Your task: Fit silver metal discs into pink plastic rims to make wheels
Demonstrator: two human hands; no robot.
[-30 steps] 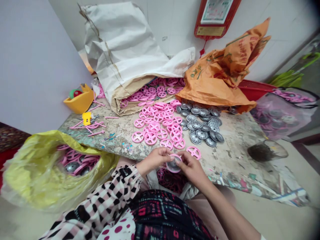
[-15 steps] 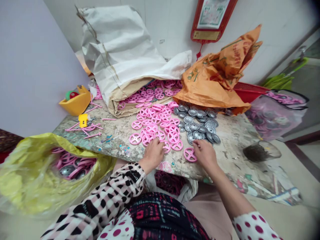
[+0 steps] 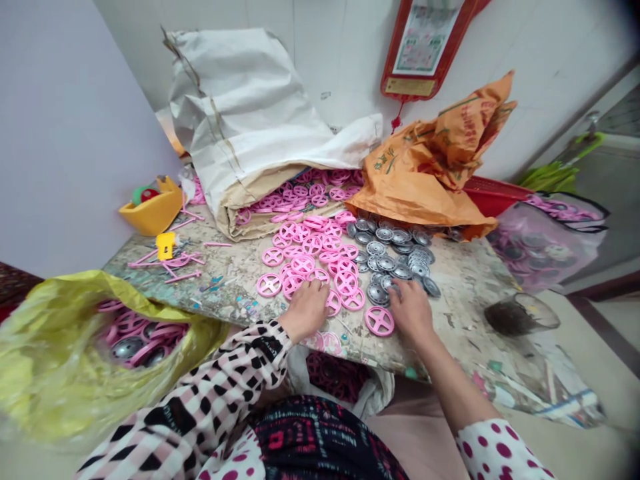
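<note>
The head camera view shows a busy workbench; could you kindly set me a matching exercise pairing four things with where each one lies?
Things:
1. left hand
2. right hand
3. yellow plastic bag
4. orange sack

Places:
A. at the back of the bench, beside the white sack
B. on the pink plastic wheels
C. beyond the bench's left edge
D. at the silver metal discs

Pairs: 1-B; 2-D; 3-C; 4-A
</note>
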